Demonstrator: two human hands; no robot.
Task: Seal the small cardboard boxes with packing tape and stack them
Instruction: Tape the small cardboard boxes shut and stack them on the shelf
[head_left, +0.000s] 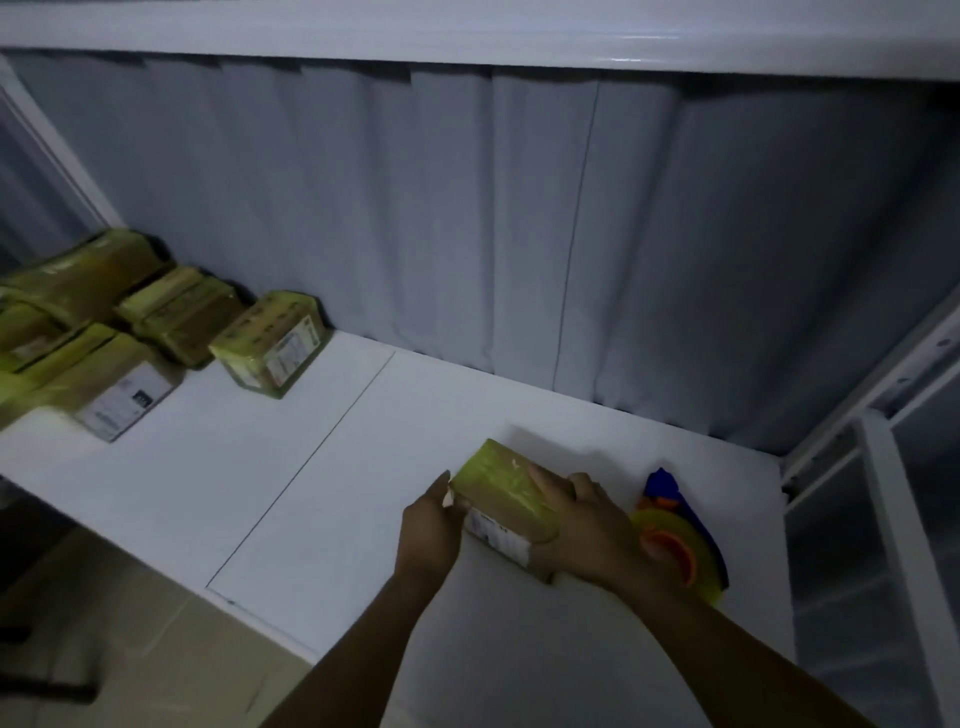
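A small cardboard box (501, 493), wrapped in yellowish tape with a white label on its near side, lies on the white table (311, 467). My left hand (428, 525) grips its left end, thumb on the top corner. My right hand (582, 525) lies over its right end with fingers curled on the top. A tape dispenser (680, 535) with a yellow roll, orange hub and blue body lies just right of my right hand. Several taped boxes (104, 332) sit grouped at the table's far left, some stacked; one (270, 343) stands apart.
A grey curtain (467, 234) hangs behind the table. A white metal frame (883, 493) borders the right side, and a white shelf (467, 31) runs overhead. The floor (130, 649) shows below the table's near-left edge.
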